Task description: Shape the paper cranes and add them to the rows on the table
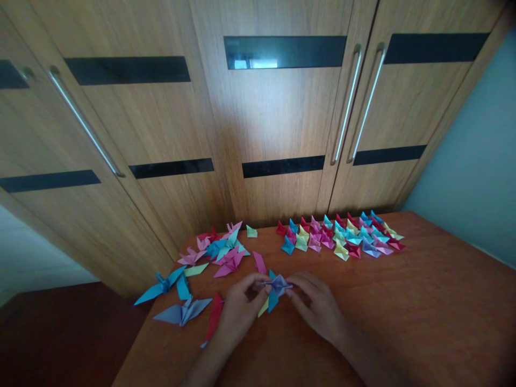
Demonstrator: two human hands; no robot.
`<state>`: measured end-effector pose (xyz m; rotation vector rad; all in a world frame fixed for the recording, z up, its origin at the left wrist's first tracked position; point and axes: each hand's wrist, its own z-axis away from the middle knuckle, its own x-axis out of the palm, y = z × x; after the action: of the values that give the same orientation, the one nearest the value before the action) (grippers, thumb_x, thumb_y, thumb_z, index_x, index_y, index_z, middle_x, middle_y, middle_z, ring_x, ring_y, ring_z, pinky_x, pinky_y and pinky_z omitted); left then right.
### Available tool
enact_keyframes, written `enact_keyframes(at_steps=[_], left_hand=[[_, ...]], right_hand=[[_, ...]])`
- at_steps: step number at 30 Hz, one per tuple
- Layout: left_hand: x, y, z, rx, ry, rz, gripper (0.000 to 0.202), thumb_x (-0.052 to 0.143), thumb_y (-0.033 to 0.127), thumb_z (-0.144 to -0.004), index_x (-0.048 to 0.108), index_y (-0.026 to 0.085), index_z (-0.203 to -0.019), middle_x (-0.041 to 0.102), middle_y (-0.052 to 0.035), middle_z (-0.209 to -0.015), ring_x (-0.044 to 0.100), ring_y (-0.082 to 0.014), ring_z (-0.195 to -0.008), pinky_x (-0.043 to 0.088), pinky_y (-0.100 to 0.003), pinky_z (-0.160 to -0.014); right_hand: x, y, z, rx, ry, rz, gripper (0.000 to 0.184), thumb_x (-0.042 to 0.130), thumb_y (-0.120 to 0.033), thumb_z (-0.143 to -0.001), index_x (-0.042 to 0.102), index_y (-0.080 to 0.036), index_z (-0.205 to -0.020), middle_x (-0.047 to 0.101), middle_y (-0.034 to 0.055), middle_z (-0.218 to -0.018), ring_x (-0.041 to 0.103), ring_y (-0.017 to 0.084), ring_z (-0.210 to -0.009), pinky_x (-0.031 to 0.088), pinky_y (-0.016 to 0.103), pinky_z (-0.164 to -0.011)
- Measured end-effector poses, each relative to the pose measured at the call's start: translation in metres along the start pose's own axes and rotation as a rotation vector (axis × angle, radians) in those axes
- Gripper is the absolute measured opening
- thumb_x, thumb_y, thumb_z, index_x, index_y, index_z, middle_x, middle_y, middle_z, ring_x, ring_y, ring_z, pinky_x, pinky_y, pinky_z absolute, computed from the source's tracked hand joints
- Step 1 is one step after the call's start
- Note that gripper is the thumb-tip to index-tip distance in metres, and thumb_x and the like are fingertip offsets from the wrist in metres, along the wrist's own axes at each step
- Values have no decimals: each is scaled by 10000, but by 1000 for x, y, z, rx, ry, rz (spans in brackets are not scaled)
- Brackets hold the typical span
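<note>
Between my two hands is a small purple origami paper piece (279, 285), pinched at its left end by my left hand (246, 301) and at its right end by my right hand (316, 301). Blue folded paper (273, 302) and a pale yellow folded paper (263, 307) lie below it on the table, partly hidden by my left hand. A magenta folded strip (259, 262) lies just beyond my left fingers. Left of that hand is a red folded paper (215, 318), and farther left a lavender paper crane (184, 313) with spread wings.
The wooden table (427, 312) stands against a wardrobe (278, 118) with long handles. Small folded paper boats (341, 236) sit in rows at the back right. Pink and blue paper cranes (229, 250) are heaped at the back left. A blue crane (162, 285) lies by the left edge.
</note>
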<state>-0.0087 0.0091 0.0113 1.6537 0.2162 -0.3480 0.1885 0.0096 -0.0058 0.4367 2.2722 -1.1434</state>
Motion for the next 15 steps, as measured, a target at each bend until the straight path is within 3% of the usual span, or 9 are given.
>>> enact_keyframes(at_steps=[4, 7, 15], left_hand=[[-6, 4, 4, 87, -1, -182, 144, 583, 300, -773, 701, 217, -784, 635, -14, -699, 564, -160, -643, 414, -232, -596], [-7, 7, 6, 158, -22, -213, 140, 560, 270, -785, 684, 214, -752, 643, -31, -773, 576, -166, -690, 418, -233, -616], [-3, 3, 7, 126, -36, -227, 146, 529, 275, -801, 668, 236, -820, 661, -14, -772, 603, -173, -715, 456, -248, -659]], right_hand=[[1, -2, 0, 30, -36, -18, 202, 426, -286, -915, 610, -223, -860, 609, 30, -790, 569, 144, -729, 461, 252, -684], [0, -2, -1, 49, -34, -57, 147, 482, -291, -889, 612, -225, -891, 612, 28, -848, 573, 139, -766, 461, 230, -675], [1, 4, -2, 144, -102, -140, 174, 520, -324, -858, 632, -203, -802, 605, 3, -720, 560, 111, -646, 438, 195, -574]])
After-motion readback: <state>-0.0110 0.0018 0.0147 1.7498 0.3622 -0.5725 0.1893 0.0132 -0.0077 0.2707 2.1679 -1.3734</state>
